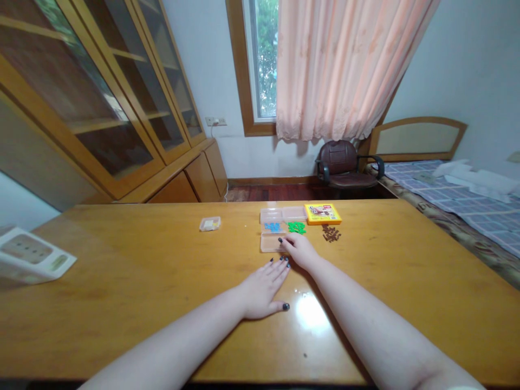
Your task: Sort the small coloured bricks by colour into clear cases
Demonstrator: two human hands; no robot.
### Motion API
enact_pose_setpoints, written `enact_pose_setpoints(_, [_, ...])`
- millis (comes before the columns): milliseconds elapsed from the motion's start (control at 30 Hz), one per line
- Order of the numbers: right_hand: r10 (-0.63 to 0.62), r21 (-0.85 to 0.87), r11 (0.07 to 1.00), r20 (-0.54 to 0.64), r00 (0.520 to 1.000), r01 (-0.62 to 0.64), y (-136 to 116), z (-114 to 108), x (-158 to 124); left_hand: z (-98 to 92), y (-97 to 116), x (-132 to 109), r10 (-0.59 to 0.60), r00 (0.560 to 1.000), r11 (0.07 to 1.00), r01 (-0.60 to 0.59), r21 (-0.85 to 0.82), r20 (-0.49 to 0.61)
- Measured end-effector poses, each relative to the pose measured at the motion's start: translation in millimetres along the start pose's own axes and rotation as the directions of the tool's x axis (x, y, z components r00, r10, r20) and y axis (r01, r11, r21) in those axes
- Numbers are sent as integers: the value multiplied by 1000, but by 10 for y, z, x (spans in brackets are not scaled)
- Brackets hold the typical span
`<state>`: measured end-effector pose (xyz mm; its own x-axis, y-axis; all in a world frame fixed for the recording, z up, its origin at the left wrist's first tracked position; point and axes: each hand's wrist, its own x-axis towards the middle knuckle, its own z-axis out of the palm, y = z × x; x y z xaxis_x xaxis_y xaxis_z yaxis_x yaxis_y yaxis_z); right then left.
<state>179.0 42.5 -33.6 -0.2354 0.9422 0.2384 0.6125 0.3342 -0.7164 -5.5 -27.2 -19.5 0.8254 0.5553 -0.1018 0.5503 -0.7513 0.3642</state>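
My left hand [264,290] lies flat on the wooden table, palm down with fingers stretched and thumb out, holding nothing. Farther forward, my right hand [299,250] is closed at the right end of a shallow clear plastic box [270,242], its thumb over the box and its other fingertips partly hidden. Just beyond this box are a small heap of blue pieces [272,227] and a heap of green pieces [296,227]. Brown pieces [331,233] are scattered to the right of my right hand.
Behind the heaps stand two more clear plastic boxes [271,215], side by side, with a yellow printed box [323,213] at their right. A small clear case [210,223] sits to the left. A white carton [32,255] is on the table [142,292] at far left.
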Motion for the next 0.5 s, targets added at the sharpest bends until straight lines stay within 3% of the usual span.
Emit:
enact_pose_setpoints(200, [-4,82,997,11,1000,3,22,-13,8,-3,-57,26,74,997,996,-75,-37,-36])
enact_pose_setpoints(267, [-21,99,995,22,1000,19,18,-16,8,-29,-93,-26,109,988,991,-116,-61,-106])
enact_pose_setpoints(333, [-45,97,994,32,998,42,13,-20,5,-96,-177,-71,89,964,989,-116,-96,-249])
enact_pose_setpoints(367, [-54,88,995,28,998,51,12,-22,3,-145,-248,-83,41,939,989,-88,-122,-341])
enact_pose_setpoints(433, [-57,66,996,-6,998,58,14,-29,0,-260,-450,-76,-137,845,979,36,-201,-517])
enact_pose_setpoints(500, [-53,52,997,-58,997,56,23,-38,-3,-370,-713,-30,-288,749,956,182,-232,-597])
